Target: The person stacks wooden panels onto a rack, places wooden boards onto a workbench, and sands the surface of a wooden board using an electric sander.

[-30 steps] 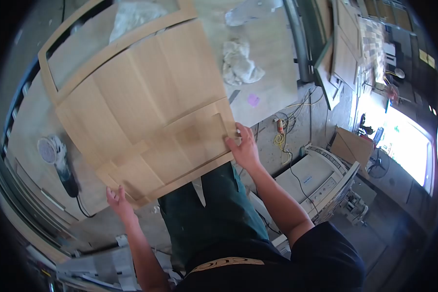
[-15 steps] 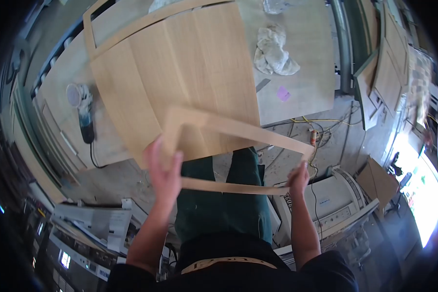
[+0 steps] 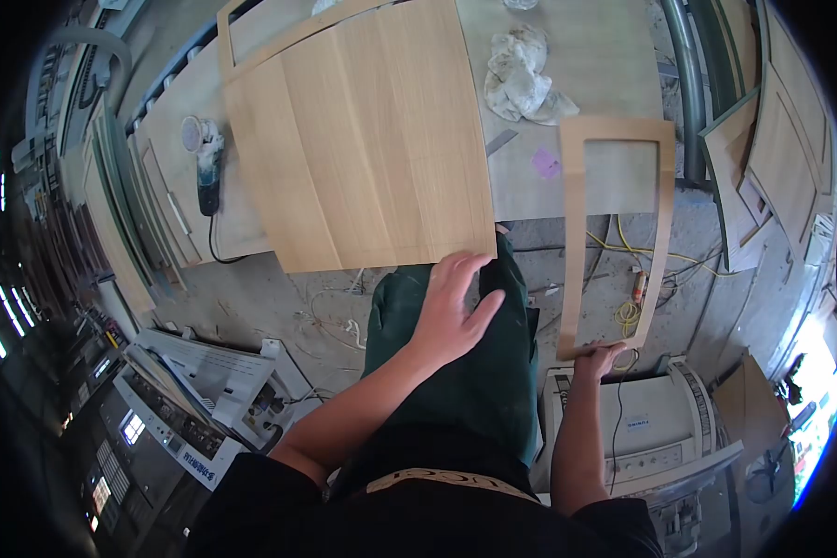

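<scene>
A narrow rectangular wooden frame (image 3: 574,232) stretches out over the right side of the table. My right hand (image 3: 597,361) grips its near short end. Fingers apart and holding nothing, my left hand (image 3: 458,309) hovers by the near edge of a large wooden panel (image 3: 372,149). Whether its fingertips touch that edge I cannot tell. The panel lies flat on the table, its near edge by my legs. Along its far side lies another wooden frame (image 3: 298,42), partly cut off by the view.
A corded power sander (image 3: 206,172) rests left of the panel. To the right are a crumpled white cloth (image 3: 523,79), a grey strip (image 3: 502,141) and a pink paper (image 3: 546,163). Yellow cables (image 3: 628,316) trail on the floor. Boards (image 3: 781,139) lean at the far right.
The wooden frame has swung from in front of me to the right, now held only by my right hand. My left hand has let go and moved right, to the panel's near edge.
</scene>
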Motion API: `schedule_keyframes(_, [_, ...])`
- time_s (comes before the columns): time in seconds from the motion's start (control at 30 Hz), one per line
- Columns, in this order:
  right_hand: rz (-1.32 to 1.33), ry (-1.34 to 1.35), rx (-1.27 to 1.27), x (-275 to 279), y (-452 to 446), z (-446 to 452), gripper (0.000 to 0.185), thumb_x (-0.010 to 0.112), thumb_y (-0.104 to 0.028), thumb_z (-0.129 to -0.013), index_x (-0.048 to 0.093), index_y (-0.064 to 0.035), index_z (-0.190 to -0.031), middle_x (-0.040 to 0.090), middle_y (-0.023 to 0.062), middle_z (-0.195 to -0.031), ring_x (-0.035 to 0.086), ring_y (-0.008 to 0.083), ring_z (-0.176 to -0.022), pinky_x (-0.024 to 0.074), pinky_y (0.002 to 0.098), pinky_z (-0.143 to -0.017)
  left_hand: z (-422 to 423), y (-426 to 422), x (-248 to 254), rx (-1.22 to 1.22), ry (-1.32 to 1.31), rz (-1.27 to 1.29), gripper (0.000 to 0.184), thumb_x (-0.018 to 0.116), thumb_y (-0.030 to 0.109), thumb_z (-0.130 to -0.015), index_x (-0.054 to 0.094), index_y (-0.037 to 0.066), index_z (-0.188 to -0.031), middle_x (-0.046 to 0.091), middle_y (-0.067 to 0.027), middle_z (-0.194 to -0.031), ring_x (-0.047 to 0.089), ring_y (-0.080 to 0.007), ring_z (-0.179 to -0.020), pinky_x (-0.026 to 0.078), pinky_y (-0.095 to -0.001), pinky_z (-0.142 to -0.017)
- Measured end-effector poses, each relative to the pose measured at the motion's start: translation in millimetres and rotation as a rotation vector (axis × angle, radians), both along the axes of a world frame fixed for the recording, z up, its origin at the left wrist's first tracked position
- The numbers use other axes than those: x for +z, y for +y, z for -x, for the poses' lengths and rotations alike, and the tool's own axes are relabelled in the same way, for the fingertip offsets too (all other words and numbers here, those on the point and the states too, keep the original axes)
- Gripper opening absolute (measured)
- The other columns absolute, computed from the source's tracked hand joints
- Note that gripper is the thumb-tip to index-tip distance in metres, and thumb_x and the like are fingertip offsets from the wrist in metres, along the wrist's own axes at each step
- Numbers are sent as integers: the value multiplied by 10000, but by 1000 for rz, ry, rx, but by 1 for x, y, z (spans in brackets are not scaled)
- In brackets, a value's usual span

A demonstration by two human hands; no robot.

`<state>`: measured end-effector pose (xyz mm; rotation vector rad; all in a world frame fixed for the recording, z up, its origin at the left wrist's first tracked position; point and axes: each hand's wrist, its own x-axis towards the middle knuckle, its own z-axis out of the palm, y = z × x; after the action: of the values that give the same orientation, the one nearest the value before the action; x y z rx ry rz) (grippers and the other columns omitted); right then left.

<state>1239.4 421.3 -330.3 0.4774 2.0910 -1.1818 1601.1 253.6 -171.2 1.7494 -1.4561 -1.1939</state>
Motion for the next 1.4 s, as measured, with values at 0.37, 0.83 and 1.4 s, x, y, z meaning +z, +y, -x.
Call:
schedule_keyframes(0.37, [324, -142, -155, -57, -128, -36, 521, 424, -506, -1079, 464, -102, -1405, 541, 89, -1286, 539, 242, -1161, 453, 417, -1101, -24, 75, -18, 177, -100, -318, 443, 729, 190, -927, 563, 58, -1316, 563, -139, -1269, 559, -302, -1158, 473, -403, -977])
schedule_keyframes(0.83, [-142, -306, 772, -6, -78, -37, 547, 507, -553, -1019, 545, -103, -1328, 640, 58, -1153, 637, 208, -1050, 507, 399, -853, -302, 90, -46, 560, -623, -52, 510, 695, 264, -934, 552, 12, -1353, 574, -223, -1344, 523, -391, -1289, 392, -460, -1110])
schedule_keyframes(1.4, [-183, -360, 1382, 89, 27, -346, 295, 569, -269, -1057, 641, -46, -1237, 668, 27, -1008, 638, 94, -883, 494, 244, -746, -600, -19, -131, 258, -755, -446, 909, 759, 517, -831, 397, 83, -1542, 498, -288, -1476, 454, -379, -1408, 372, -471, -1143])
